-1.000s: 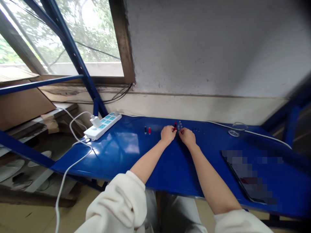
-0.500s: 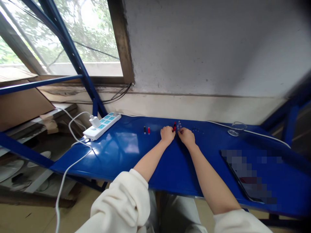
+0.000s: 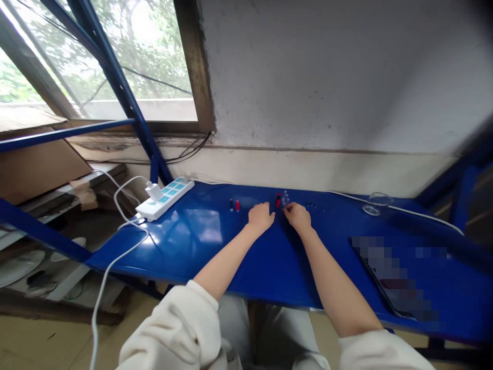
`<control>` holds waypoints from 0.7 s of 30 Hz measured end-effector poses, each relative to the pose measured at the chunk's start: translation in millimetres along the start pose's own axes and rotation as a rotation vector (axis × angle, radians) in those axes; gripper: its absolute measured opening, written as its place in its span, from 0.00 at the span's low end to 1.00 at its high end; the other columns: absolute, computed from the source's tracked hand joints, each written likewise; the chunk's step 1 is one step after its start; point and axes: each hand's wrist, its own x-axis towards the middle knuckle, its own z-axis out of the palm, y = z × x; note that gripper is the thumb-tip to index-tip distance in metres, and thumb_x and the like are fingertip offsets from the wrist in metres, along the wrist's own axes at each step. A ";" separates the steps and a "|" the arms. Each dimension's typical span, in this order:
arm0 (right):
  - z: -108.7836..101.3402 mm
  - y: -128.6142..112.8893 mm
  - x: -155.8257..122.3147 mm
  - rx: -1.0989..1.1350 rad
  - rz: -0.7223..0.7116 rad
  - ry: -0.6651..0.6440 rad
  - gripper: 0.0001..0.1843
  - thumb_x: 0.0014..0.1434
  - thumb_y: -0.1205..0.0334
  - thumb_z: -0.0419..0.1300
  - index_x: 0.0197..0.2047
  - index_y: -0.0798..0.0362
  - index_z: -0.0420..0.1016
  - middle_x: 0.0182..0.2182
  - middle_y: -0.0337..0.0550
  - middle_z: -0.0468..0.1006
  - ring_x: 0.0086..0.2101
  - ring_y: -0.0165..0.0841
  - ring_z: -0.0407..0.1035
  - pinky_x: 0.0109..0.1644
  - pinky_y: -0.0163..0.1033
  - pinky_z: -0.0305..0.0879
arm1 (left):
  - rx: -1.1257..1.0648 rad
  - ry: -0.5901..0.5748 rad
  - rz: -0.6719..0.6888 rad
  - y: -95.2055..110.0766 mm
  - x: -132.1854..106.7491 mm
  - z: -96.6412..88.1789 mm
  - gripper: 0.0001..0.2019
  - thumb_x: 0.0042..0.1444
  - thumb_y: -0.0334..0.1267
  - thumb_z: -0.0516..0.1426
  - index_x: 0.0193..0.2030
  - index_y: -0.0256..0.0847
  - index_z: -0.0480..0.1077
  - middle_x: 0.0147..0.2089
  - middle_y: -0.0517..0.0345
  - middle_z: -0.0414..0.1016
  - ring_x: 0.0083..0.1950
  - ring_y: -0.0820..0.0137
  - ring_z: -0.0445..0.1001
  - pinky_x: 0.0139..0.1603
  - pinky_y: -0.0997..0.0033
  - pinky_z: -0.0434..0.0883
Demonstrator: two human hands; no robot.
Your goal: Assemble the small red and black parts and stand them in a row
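Note:
My left hand (image 3: 261, 217) is over the blue table, its thumb apart from the fingers and nothing visible between them. Just past its thumb, small red and black cylindrical pieces (image 3: 278, 200) stand close together. My right hand (image 3: 297, 217) has its thumb and fingertips pinched at the near edge of a cluster of small clear pieces (image 3: 285, 196); whatever is in the pinch is too small to make out. Left of my left hand, a black-topped cylinder (image 3: 231, 204) and a red one (image 3: 238, 205) stand upright side by side.
A white power strip (image 3: 165, 199) with a plugged-in adapter lies at the table's left end, its cable hanging over the edge. Faint clear bits (image 3: 316, 205) lie right of my hands. Farther right are a clear ring-shaped object (image 3: 371, 209) and a blurred-out dark flat device (image 3: 379, 282).
My left hand has drawn back a little to the left, away from the red and black pieces, its thumb now apart. My right hand stays at the clear pieces. The view has shifted slightly.

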 end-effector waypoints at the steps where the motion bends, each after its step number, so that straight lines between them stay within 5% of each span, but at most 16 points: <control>1: -1.0 -0.8 -0.8 -0.005 0.008 -0.009 0.12 0.54 0.57 0.52 0.38 0.52 0.71 0.35 0.48 0.76 0.38 0.39 0.70 0.34 0.37 0.59 | 0.018 -0.003 -0.011 -0.8 -6.2 -6.4 0.16 0.49 0.39 0.55 0.45 0.35 0.68 0.36 0.42 0.73 0.39 0.56 0.72 0.37 0.64 0.66; 6: -8.5 -6.3 -8.8 -0.053 0.062 -0.069 0.12 0.54 0.58 0.52 0.39 0.54 0.69 0.35 0.49 0.75 0.37 0.39 0.70 0.34 0.38 0.61 | 0.145 -0.025 -0.166 -8.8 -33.5 -36.2 0.24 0.56 0.43 0.48 0.59 0.40 0.52 0.39 0.46 0.73 0.38 0.60 0.73 0.38 0.66 0.67; 11: -15.9 -14.9 -21.9 -0.105 0.031 -0.130 0.11 0.54 0.59 0.51 0.37 0.55 0.69 0.36 0.51 0.74 0.37 0.41 0.70 0.33 0.38 0.61 | 0.167 0.018 -0.310 -21.9 -38.5 -49.8 0.29 0.57 0.44 0.46 0.63 0.40 0.42 0.40 0.45 0.73 0.40 0.59 0.73 0.39 0.65 0.67; 17: -17.9 -24.1 -34.3 -0.077 -0.089 -0.145 0.12 0.55 0.57 0.51 0.32 0.54 0.71 0.31 0.48 0.75 0.34 0.39 0.70 0.30 0.37 0.58 | 0.159 0.070 -0.366 -38.0 -32.9 -47.9 0.29 0.56 0.43 0.47 0.63 0.38 0.45 0.42 0.43 0.72 0.41 0.57 0.73 0.39 0.63 0.66; 21: -15.2 -27.6 -37.3 -0.040 -0.170 -0.110 0.13 0.56 0.55 0.50 0.30 0.53 0.71 0.29 0.47 0.74 0.31 0.36 0.69 0.28 0.35 0.56 | 0.141 0.084 -0.342 -45.1 -31.8 -45.9 0.19 0.58 0.40 0.46 0.55 0.38 0.58 0.40 0.43 0.73 0.40 0.59 0.73 0.38 0.65 0.66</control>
